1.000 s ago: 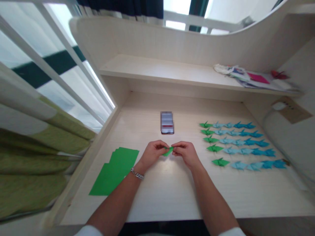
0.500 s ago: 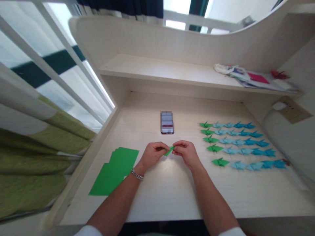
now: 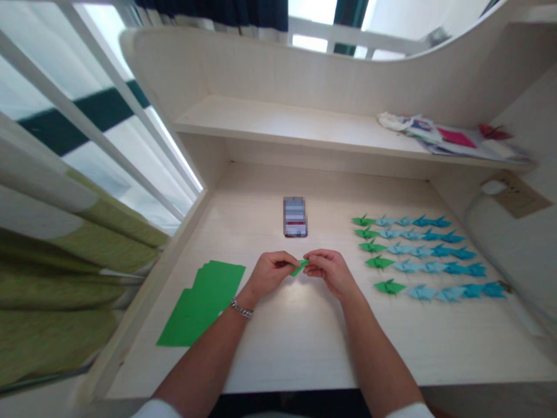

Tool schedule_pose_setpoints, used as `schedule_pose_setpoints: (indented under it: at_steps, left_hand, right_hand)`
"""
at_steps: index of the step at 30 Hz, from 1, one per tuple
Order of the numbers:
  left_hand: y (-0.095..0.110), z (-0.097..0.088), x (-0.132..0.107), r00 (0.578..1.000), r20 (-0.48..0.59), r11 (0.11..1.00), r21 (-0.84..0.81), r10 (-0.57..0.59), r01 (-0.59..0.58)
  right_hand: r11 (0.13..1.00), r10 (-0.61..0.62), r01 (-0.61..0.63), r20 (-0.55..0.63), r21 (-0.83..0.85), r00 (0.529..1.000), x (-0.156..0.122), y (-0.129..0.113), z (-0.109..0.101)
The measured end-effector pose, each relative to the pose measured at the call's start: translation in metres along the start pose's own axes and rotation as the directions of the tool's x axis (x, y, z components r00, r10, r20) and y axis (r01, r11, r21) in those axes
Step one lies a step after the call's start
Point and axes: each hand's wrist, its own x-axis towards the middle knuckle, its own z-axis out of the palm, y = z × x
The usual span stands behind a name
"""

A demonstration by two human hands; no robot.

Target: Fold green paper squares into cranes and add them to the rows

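Observation:
Both of my hands pinch a small folded piece of green paper [image 3: 299, 267] just above the pale wooden desk [image 3: 304, 337]. My left hand [image 3: 270, 273], with a metal bracelet at the wrist, grips its left end with closed fingers. My right hand [image 3: 331, 271] grips its right end the same way. Most of the piece is hidden between my fingertips. A stack of flat green paper sheets [image 3: 202, 302] lies on the desk to the left of my left forearm.
Rows of folded paper cranes [image 3: 418, 252], green on the left and blue on the right, lie to the right. A phone [image 3: 295, 216] rests behind my hands. The shelf [image 3: 278, 125] above holds papers [image 3: 452, 142] at its right end. Curtains and a window frame stand left.
None of note: both hands keep pinching the green piece in nearly the same spot, with only slight finger shifts.

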Motion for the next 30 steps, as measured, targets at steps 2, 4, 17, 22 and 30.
schedule_pose_setpoints:
  at_steps: [2,4,17,22,30]
  left_hand:
    - [-0.001,0.001,0.000,1.000,0.021,1.000,0.009,0.002,-0.002]
    - [-0.001,0.002,0.000,0.999,0.039,1.000,0.006,-0.001,0.001]
    - [-0.002,0.000,0.004,0.982,0.074,0.969,-0.161,-0.175,0.185]
    - [-0.007,-0.002,0.005,0.958,0.140,0.908,-0.309,-0.250,0.282]
    - [-0.005,0.003,0.006,0.961,0.090,0.944,-0.184,-0.261,0.273]
  right_hand:
    - [0.995,-0.028,0.026,-0.015,-0.092,1.000,0.002,0.003,0.001]
    - [0.985,-0.054,0.051,-0.009,-0.167,0.999,0.003,0.006,0.001]
    - [0.965,-0.066,0.057,-0.024,-0.257,0.998,0.003,0.006,0.002]
    - [0.965,-0.069,0.057,-0.037,-0.256,0.997,0.003,0.006,0.001]
    - [0.938,-0.100,0.070,-0.070,-0.340,0.993,0.006,0.012,0.003]
